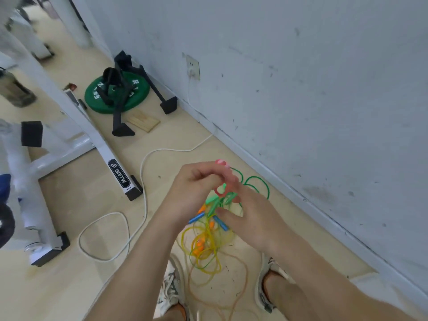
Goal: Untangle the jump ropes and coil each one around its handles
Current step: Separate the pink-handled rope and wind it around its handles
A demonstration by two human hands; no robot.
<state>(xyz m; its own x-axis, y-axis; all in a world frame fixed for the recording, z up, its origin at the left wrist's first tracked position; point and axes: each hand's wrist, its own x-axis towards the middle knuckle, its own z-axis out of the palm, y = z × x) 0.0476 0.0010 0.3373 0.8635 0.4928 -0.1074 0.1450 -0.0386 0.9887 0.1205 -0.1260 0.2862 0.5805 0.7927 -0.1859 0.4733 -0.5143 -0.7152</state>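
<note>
Fingers (209, 176) of my left hand (194, 191) are curled round a pink handle (220, 162), its red rope (218, 192) looping out just beneath them. My right hand (252, 218) is pushed into the green rope (257, 181) right beside it, fingers bent, though the blur keeps me from telling whether they actually pinch a strand. Below both hands sits the rest of the tangle (205, 237): yellow and green loops, blue handles (196, 218) and orange handles (199, 247), over the floor (92, 193) between my shoes (171, 293), near the wall (301, 89). I judge the step to be freeing the red rope first. That goes best if I keep the pink handle high and feed it back through each green loop (never yanking, which only tightens a knot), while the right hand spreads the loops wide. Coiling can wait until that rope hangs free.
</note>
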